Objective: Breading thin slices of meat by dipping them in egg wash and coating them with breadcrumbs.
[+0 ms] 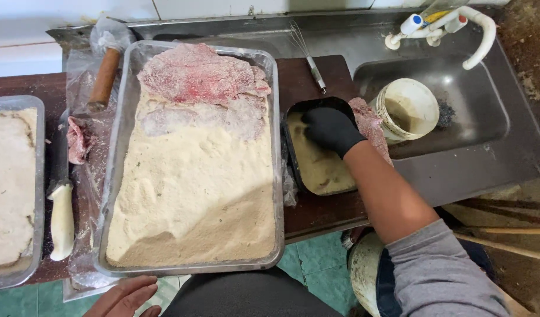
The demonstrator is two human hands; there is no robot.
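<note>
- Right now my right hand (331,129), in a black glove, is down inside the small black rectangular tray of pale yellow batter (318,158); its fingers are curled and pressing into the mix, though I cannot tell whether they grip anything under it.
- A floured pink slice of raw meat (371,126) drapes over that tray's right edge, just beside my gloved wrist.
- My bare left hand (126,297) sits low at the near edge of the table, fingers loose and spread, holding nothing, just below the large metal tray of breadcrumbs (193,188).
- At the far end of that big tray lie coated meat cutlets (202,79), pinkish under the crumbs.
- A wire whisk (309,57) rests behind the batter tray, towards the steel sink (481,135), where a dirty white plastic bucket (406,110) stands.
- Left of the big tray lie a wooden-handled mallet (104,79), a white-handled knife (61,214) and a second crumb tray (12,182).
</note>
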